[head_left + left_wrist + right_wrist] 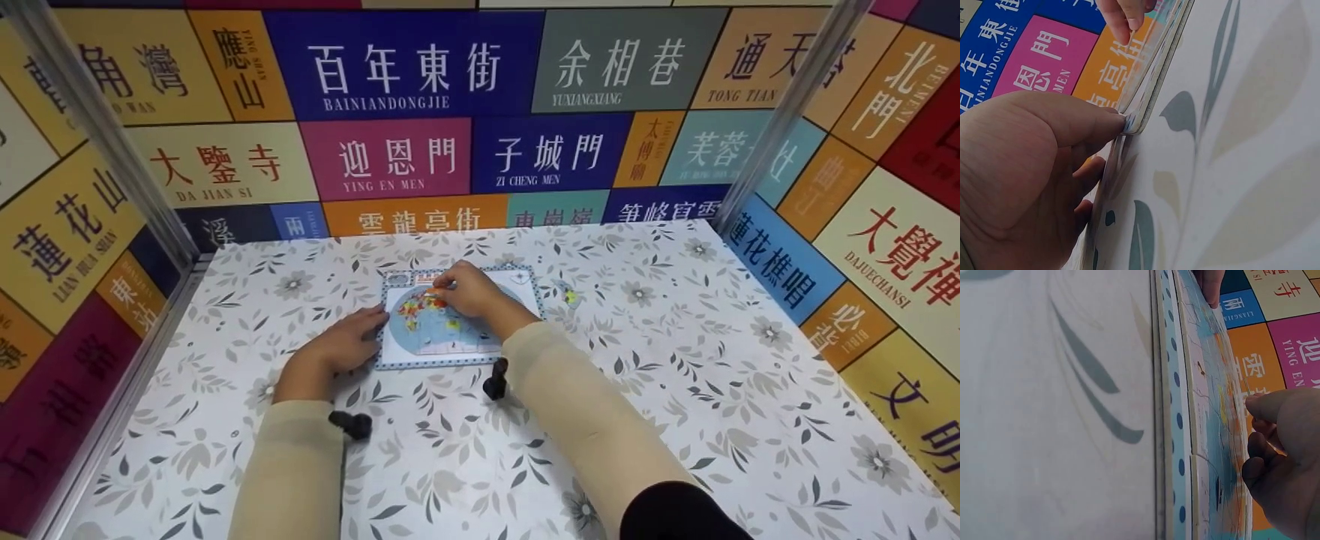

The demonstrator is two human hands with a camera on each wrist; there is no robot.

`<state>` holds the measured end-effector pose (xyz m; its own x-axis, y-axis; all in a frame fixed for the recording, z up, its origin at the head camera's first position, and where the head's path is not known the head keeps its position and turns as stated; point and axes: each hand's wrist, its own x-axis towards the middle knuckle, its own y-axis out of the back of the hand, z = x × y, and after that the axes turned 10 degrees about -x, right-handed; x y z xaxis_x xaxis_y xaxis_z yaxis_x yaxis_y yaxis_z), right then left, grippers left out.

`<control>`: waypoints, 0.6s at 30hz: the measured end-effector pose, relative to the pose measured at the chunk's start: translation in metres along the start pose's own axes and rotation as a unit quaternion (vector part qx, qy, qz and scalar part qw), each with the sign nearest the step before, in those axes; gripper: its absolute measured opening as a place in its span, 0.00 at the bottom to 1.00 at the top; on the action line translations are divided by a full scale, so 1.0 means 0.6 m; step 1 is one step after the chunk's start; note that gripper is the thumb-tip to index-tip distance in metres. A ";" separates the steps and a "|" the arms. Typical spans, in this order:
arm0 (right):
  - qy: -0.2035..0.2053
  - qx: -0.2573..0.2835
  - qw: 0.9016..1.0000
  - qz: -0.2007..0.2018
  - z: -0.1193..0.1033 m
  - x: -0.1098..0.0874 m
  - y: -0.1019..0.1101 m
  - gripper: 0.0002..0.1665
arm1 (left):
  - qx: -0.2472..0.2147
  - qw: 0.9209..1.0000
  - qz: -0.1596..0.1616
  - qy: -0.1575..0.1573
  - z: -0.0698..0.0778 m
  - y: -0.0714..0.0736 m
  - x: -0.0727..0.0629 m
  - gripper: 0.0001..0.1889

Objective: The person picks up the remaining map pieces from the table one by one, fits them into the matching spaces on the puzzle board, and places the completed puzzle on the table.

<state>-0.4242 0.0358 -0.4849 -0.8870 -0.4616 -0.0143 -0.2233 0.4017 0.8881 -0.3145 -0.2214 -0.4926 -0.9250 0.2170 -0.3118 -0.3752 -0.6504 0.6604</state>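
Note:
A world-map jigsaw puzzle (469, 346) lies flat on the table in a board with a blue dotted border. My left hand (341, 345) rests along the board's left edge, and in the left wrist view its thumb (1089, 124) touches the near corner. Over the upper middle of the map, my right hand (474, 291) pinches a thin puzzle piece (1132, 37) between thumb and fingertips. Edge-on, the piece stands tilted just above the map. Seen from the right wrist, the other fingers of the right hand (1283, 455) are curled in. Part of the map is hidden under the right hand and wrist.
A loose puzzle piece (570, 295) lies just right of the board. The table (442, 480) has a white cover printed with leaves and flowers. Panels (405, 64) with colourful lettering enclose the back and sides. Small black devices (352, 425) are strapped at both wrists.

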 end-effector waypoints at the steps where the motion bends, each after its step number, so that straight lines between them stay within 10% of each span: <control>1: -0.004 0.002 1.000 -0.002 -0.001 0.001 -0.001 0.17 | 0.001 1.000 0.000 0.001 0.000 0.000 0.000 0.35; 18: -0.004 -0.032 0.999 -0.004 -0.006 0.008 -0.017 0.17 | -0.008 1.000 -0.001 -0.003 -0.002 0.000 0.000 0.34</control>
<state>-0.4247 0.0268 -0.4924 -0.8886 -0.4580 -0.0253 -0.2044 0.3460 0.9157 -0.3145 -0.2222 -0.4936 -0.9247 0.2230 -0.3084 -0.3760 -0.6609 0.6495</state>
